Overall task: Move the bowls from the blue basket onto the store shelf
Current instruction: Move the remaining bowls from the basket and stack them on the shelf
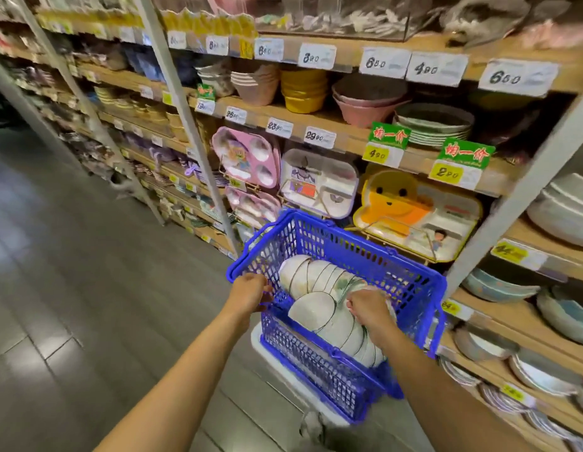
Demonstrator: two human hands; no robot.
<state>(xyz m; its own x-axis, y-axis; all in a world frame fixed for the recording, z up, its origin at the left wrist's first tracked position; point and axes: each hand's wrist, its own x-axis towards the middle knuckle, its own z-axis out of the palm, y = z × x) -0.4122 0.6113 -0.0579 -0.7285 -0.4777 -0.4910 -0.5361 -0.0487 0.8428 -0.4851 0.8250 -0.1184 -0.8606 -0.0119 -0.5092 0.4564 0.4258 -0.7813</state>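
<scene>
Forearms reach fwd to blue basket (pixel 349 246) beside store shelf (pixel 349 138). Tags (pixel 317 56) read 380, 650, 400; yellow ones 480, 290. Grey tile floor (pixel 71 256), long aisle. L hand (pixel 249 290) curls round basket's near-left rim; R hand (pixel 368 305) grips white bowls (pixel 311 309), stacked on their side inside basket.

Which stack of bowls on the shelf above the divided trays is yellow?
The yellow bowl stack, standing between the beige-pink stack on its left and the wide pink bowls on its right.
</scene>
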